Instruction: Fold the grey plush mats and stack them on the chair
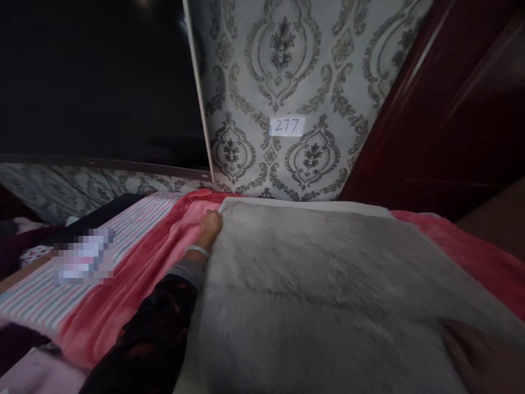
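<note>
The grey cloth (pixel 311 262) lies spread out in front of the person, on top of a pink blanket (pixel 135 295) that shows along both its sides. A white strip (pixel 307 205) borders its far edge, by the wall (pixel 283 71), and a dark crease runs across its middle.

Over at the far left corner, the left hand (pixel 211 221) has its fingers curled tight on the cloth's edge. That arm is stretched well forward, a bracelet (pixel 198 250) at the wrist, just past a dark sleeve (pixel 151 323). The right hand (pixel 486 350) is low on the near right, at the cloth (it is so dim and smeared there that I cannot tell whether it grips or merely rests).

To the left of the blanket lies a striped sheet (pixel 135 224). A card (pixel 287 126) on the wall reads 277, between a big black screen (pixel 98 82) and a dark red panel (pixel 443 109).
</note>
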`<move>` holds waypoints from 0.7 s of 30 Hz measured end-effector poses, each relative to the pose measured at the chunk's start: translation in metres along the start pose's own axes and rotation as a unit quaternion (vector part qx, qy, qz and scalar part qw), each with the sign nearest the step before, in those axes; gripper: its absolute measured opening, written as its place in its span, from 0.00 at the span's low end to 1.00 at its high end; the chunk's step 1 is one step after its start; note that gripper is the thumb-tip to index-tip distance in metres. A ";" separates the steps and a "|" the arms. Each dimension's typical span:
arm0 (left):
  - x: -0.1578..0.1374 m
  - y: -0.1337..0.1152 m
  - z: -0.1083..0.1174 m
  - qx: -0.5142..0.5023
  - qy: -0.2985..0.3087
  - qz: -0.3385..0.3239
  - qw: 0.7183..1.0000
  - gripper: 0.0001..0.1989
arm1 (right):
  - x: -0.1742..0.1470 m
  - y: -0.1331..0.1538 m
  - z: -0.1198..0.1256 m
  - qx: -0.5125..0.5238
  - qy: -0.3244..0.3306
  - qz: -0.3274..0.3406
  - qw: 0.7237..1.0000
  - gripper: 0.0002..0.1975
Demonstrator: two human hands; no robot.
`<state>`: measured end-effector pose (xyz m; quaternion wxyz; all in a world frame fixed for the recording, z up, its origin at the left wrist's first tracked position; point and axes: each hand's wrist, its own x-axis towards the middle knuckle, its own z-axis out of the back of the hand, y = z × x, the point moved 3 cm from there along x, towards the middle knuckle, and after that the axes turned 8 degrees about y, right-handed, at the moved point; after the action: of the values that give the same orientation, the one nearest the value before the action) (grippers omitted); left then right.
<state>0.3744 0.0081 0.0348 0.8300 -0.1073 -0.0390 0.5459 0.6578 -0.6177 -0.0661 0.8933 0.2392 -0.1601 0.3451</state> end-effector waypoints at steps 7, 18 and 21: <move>-0.025 -0.020 0.035 0.046 0.037 -0.044 0.997 0.22 | 0.009 0.031 0.012 0.006 0.044 -0.018 0.999 0.22; -0.177 -0.045 -0.040 0.137 0.017 -0.364 0.921 0.30 | 0.010 0.057 0.008 -0.147 0.158 -0.013 0.976 0.31; -0.171 -0.019 -0.023 0.129 0.015 -0.290 0.948 0.29 | 0.014 0.051 0.013 -0.159 0.195 -0.032 0.967 0.31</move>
<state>0.3274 -0.1585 0.0255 0.9599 0.0081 0.0143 0.2800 0.6304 -0.5839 -0.0332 0.9443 0.0271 -0.0279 0.3266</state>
